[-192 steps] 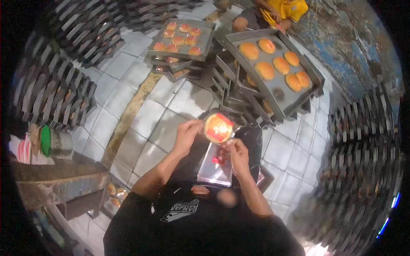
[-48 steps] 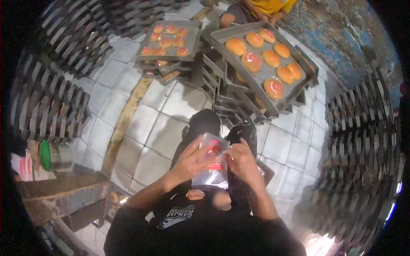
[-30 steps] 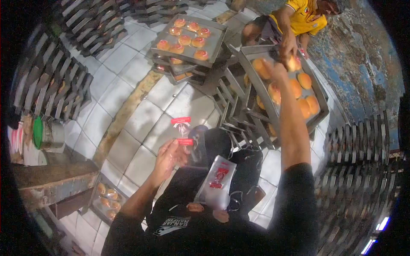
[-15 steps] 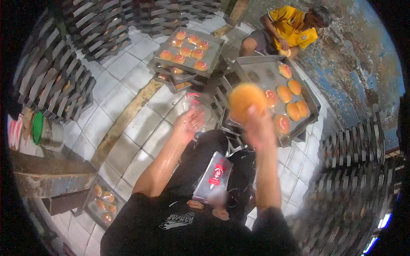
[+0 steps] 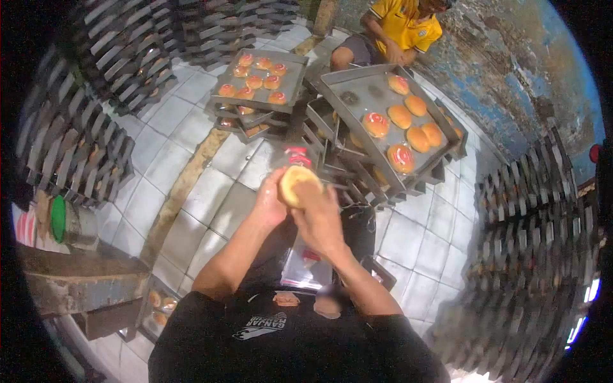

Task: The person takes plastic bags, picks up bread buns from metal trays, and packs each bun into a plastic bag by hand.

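A round bun [image 5: 295, 185] is in my right hand [image 5: 322, 220], its pale underside turned up toward me. My left hand [image 5: 272, 199] holds a clear plastic bag with red print [image 5: 297, 156] just beyond the bun. Bun and left hand meet at the bag; how much of the bun is inside it I cannot tell. On my lap lies a stack of flat printed plastic bags [image 5: 306, 268], partly covered by my right forearm. Ahead to the right, a metal tray [image 5: 354, 118] carries several buns, some with red and white labels, loosely spaced.
Another tray of labelled, bagged buns [image 5: 254, 82] tops a stack ahead left. A co-worker in a yellow shirt [image 5: 408, 29] sits behind the right tray. Stacked dark trays [image 5: 511, 268] line both sides. A low wooden bench [image 5: 76, 277] stands at left.
My right hand has brought the bun from over the right tray leftward and down to the bag at my left hand. My view has shifted, so the trays sit farther left.
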`<state>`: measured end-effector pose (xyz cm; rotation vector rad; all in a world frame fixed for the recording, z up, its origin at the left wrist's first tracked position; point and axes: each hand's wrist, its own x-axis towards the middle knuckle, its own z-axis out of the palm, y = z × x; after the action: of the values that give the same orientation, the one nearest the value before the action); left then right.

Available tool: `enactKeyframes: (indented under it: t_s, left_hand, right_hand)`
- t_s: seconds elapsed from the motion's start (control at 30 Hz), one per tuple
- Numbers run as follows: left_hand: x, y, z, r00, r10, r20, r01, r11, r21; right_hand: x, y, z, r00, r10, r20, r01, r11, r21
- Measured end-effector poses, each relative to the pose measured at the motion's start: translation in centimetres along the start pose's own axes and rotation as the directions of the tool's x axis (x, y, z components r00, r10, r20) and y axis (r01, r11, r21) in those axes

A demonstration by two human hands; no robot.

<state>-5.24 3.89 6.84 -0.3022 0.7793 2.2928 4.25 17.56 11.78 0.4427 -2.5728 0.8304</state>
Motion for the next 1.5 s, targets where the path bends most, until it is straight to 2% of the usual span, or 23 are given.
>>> enactKeyframes:
  t_s: [0.1, 0.17, 0.23, 0.33, 0.37, 0.43, 0.5, 0.57, 0.63, 0.7, 0.77, 0.93, 0.97, 1.07, 1.13, 1.17, 1.27, 1.3, 1.33, 1.37, 1.4, 1.43, 1.5]
  left_hand:
    - [-1.1, -0.6, -0.6, 1.0, -0.007, 0.002, 0.007, 1.0, -0.019]
    - [-4.8, -4.0, 3.7, 0.966, 0.246, -0.082, -0.236, 0.965, 0.115]
    - [-4.2, -4.7, 2.4, 0.934, 0.356, -0.003, -0.345, 0.907, 0.24]
    - [-0.6, -1.6, 0.1, 0.947, 0.24, 0.212, -0.203, 0.963, -0.179]
    - [-0.1, -2.4, 0.5, 0.948, 0.233, 0.216, -0.195, 0.963, -0.184]
    - [1.0, -5.1, 2.5, 0.965, 0.261, -0.031, -0.262, 0.946, -0.191]
    - [0.7, -4.7, 4.1, 0.895, 0.405, -0.185, -0.431, 0.892, -0.136]
    - [1.1, -3.6, 2.5, 0.959, 0.28, -0.045, -0.282, 0.921, -0.268]
    - [-0.1, -1.8, 3.1, 0.971, 0.219, -0.096, -0.237, 0.93, -0.282]
    - [-0.1, -1.8, 2.2, 0.986, 0.163, 0.026, -0.15, 0.954, -0.26]
    - [1.8, -1.7, 0.9, 0.99, 0.138, 0.01, -0.125, 0.92, -0.372]
    - [2.1, 0.6, -3.4, 0.957, 0.287, -0.049, -0.29, 0.922, -0.259]
    - [2.2, 0.6, -3.7, 0.945, 0.323, -0.055, -0.326, 0.907, -0.268]
    - [1.8, -1.5, -1.6, 0.975, 0.217, -0.053, -0.223, 0.929, -0.295]
    - [2.8, -2.3, -2.6, 0.989, 0.128, -0.073, -0.143, 0.947, -0.288]
    - [3.2, -1.2, -2.7, 0.988, 0.142, -0.066, -0.155, 0.944, -0.292]
    - [1.4, 1.3, -4.2, 0.939, 0.311, -0.147, -0.339, 0.906, -0.253]
    - [0.3, 1.0, -3.4, 0.942, 0.303, -0.145, -0.331, 0.91, -0.251]
    - [-1.3, 0.0, -2.6, 0.967, 0.253, 0.0, -0.245, 0.935, -0.256]
    - [-3.1, -0.9, -1.4, 0.969, 0.198, 0.146, -0.157, 0.956, -0.249]
    - [-4.8, -1.2, 0.2, 0.973, -0.003, 0.229, 0.077, 0.946, -0.315]
    - [-5.3, -1.5, 1.0, 0.982, -0.085, 0.168, 0.115, 0.977, -0.177]
    - [-5.1, -1.1, 0.6, 0.997, 0.078, 0.0, -0.077, 0.981, 0.176]
  right_hand:
    - [-1.4, 0.0, 4.0, 0.996, 0.009, 0.087, -0.008, 1.0, -0.02]
    - [-0.9, 1.0, 3.0, 0.996, -0.004, 0.084, 0.028, 0.96, -0.279]
    - [-0.1, 1.5, 1.9, 1.0, -0.018, 0.016, 0.022, 0.965, -0.262]
    - [1.3, 0.8, 0.2, 0.999, -0.05, 0.019, 0.053, 0.975, -0.214]
    - [1.6, 1.3, 0.3, 0.999, -0.044, 0.023, 0.048, 0.974, -0.221]
    - [2.0, 2.9, 1.0, 0.994, 0.003, 0.11, 0.024, 0.972, -0.235]
    - [2.9, 2.8, 0.4, 0.998, -0.033, 0.054, 0.043, 0.982, -0.184]
    - [3.0, 1.1, -2.5, 0.992, -0.112, 0.065, 0.108, 0.992, 0.063]
    - [2.1, 1.4, -2.2, 0.981, -0.152, 0.125, 0.125, 0.972, 0.199]
    - [1.0, -0.2, -1.0, 0.964, 0.069, 0.258, -0.15, 0.94, 0.306]
    - [0.9, -0.6, -1.4, 0.935, 0.092, 0.343, -0.222, 0.905, 0.362]
    - [-2.2, -2.5, -2.4, 0.897, -0.169, 0.409, -0.361, 0.256, 0.897]
    - [-0.2, -2.6, -3.0, 0.923, 0.159, 0.351, -0.373, 0.598, 0.709]
    - [0.3, -1.0, -0.5, 0.933, 0.193, 0.304, -0.356, 0.62, 0.699]
    - [-0.2, 0.0, 0.1, 0.769, 0.288, 0.57, -0.603, 0.621, 0.501]
    - [0.2, -0.1, -0.8, 0.775, 0.277, 0.568, -0.592, 0.633, 0.499]
    - [-2.5, -2.6, -5.2, 0.809, -0.303, 0.504, -0.512, 0.059, 0.857]
    - [-2.2, -1.3, -4.0, 0.862, -0.01, 0.507, -0.491, 0.236, 0.839]
    - [-1.8, -0.3, -3.3, 0.963, 0.176, 0.205, -0.268, 0.728, 0.631]
    - [-0.8, -0.4, -3.2, 0.977, 0.145, -0.158, -0.125, 0.984, 0.128]
    - [-0.5, -0.3, -3.6, 0.983, 0.053, -0.178, -0.032, 0.992, 0.118]
    - [0.2, -0.3, -3.8, 0.984, 0.042, -0.174, -0.022, 0.993, 0.119]
    - [-0.3, -1.5, -4.0, 0.992, -0.082, -0.099, 0.087, 0.995, 0.053]
